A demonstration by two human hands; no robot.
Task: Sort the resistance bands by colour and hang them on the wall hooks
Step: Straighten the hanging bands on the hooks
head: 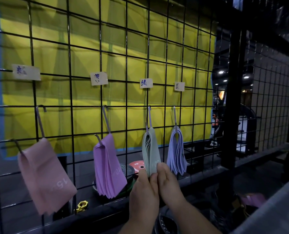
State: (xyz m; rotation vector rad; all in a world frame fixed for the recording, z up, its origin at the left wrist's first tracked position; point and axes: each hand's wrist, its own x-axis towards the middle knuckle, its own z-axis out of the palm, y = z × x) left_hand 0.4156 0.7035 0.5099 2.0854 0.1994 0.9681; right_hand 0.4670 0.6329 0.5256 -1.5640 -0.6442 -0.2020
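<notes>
At the third hook, left hand and right hand pinching green bands

Between our fingers we see pale green bands; left of them purple bands and pink bands, right of them lavender-blue bands, on a black grid over a yellow backdrop.
</notes>
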